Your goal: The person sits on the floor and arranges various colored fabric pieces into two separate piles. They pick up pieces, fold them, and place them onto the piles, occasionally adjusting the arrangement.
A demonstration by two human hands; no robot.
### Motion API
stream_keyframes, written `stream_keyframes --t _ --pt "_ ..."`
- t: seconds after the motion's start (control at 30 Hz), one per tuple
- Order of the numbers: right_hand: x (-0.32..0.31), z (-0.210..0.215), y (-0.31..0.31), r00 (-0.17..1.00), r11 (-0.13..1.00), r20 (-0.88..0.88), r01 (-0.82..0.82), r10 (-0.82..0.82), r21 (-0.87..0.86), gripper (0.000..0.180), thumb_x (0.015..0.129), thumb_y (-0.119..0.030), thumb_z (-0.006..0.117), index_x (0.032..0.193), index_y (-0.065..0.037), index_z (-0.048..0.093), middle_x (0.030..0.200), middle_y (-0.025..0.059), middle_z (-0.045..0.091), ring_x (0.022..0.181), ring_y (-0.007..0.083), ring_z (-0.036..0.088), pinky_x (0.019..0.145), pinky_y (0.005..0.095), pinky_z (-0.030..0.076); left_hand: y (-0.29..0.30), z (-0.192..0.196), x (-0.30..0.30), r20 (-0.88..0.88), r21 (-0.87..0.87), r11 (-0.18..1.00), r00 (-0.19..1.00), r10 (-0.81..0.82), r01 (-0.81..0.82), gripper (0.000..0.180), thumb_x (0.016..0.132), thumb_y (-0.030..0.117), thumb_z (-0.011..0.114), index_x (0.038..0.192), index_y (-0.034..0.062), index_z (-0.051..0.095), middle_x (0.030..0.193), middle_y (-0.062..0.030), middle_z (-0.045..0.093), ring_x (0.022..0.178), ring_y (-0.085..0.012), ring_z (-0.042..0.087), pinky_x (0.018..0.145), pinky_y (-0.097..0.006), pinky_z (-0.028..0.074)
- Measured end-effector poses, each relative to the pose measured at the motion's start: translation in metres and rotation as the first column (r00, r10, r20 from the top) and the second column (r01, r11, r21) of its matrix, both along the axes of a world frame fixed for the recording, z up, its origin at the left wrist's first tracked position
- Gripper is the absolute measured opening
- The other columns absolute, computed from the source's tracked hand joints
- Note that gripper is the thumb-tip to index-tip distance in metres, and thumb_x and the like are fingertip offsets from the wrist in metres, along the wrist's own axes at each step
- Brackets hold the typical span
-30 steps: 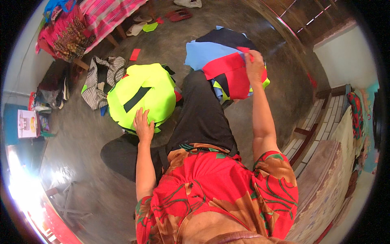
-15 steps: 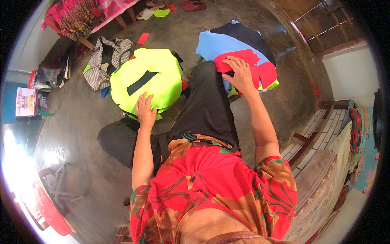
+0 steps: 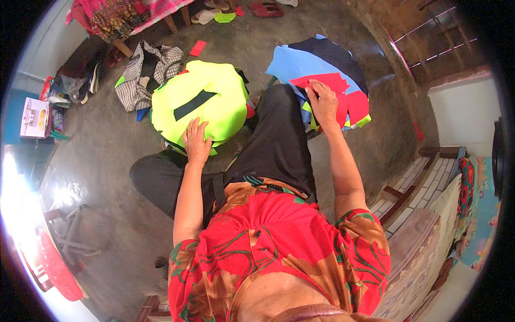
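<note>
Neon yellow cloth (image 3: 228, 94) with a dark strip (image 3: 194, 104) across it covers a rounded bundle on the floor, left of my knee. My left hand (image 3: 197, 143) rests at its near edge, open with the fingers apart. To the right stands a second heap, with light blue cloth (image 3: 298, 63) and dark navy cloth (image 3: 343, 59) over it. On its near side lie red cloth pieces (image 3: 355, 104). My right hand (image 3: 324, 106) touches these red pieces, fingers extended and slightly bent, with no piece plainly gripped.
A checked cloth (image 3: 130, 88) lies left of the yellow bundle, and a small red scrap (image 3: 198, 48) lies beyond it. Shoes (image 3: 94, 79) and a printed box (image 3: 34, 117) are at the far left. A red plastic stool-like object (image 3: 60, 271) stands near left; a wooden frame (image 3: 407, 198) is at right.
The view has shifted slightly. My right hand has drawn back a little on the red pieces, its fingers now closer together. My left hand stays at the yellow cloth's edge.
</note>
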State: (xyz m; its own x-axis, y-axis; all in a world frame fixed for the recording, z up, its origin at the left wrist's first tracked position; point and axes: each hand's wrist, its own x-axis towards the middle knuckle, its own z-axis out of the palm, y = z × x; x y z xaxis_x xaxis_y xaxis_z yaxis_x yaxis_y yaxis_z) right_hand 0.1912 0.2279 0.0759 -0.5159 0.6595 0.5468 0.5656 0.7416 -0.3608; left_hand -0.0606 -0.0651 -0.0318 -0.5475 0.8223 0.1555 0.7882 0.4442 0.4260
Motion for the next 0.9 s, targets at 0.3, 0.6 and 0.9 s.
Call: stream_keyframes --t 0.3,0.6,0.9 --pt "-0.004 0.026 0.004 0.924 0.929 -0.371 -0.059 -0.087 -0.365 0.016 0.088 -0.019 0.063 0.091 -0.003 0.062 0.069 0.0052 0.057 0.066 0.0096 0.051 0.062 0.0255 0.042 0.0 -0.004 -0.001 0.006 0.006 1.0 1.0 0.005 -0.005 0.057 0.072 0.009 0.071 0.124 0.0155 0.05 0.14 -0.009 0.038 0.133 -0.0291 0.031 0.108 -0.047 0.025" --pt "-0.082 0.023 -0.07 0.618 0.251 -0.786 -0.761 0.001 -0.598 0.01 0.092 -0.012 0.059 0.094 -0.003 0.063 0.084 -0.0056 0.06 0.074 0.0021 0.051 0.069 0.0191 0.043 0.0 0.007 0.0 0.16 0.116 0.993 0.987 0.002 -0.021 0.057 0.075 0.024 0.074 0.125 0.0107 0.05 0.138 -0.0145 0.041 0.13 -0.0345 0.035 0.106 -0.047 0.027" --pt "-0.108 -0.043 -0.138 0.774 -0.137 -0.592 -0.576 0.226 -0.806 0.018 0.089 -0.021 0.064 0.088 -0.003 0.066 0.078 -0.0033 0.062 0.067 0.0041 0.054 0.061 0.0208 0.044 0.004 0.065 0.031 0.913 0.386 0.878 0.253 -0.319 -0.284 0.059 0.085 0.035 0.067 0.129 0.0021 0.046 0.124 -0.0101 0.051 0.114 -0.0165 0.047 0.097 -0.029 0.038"
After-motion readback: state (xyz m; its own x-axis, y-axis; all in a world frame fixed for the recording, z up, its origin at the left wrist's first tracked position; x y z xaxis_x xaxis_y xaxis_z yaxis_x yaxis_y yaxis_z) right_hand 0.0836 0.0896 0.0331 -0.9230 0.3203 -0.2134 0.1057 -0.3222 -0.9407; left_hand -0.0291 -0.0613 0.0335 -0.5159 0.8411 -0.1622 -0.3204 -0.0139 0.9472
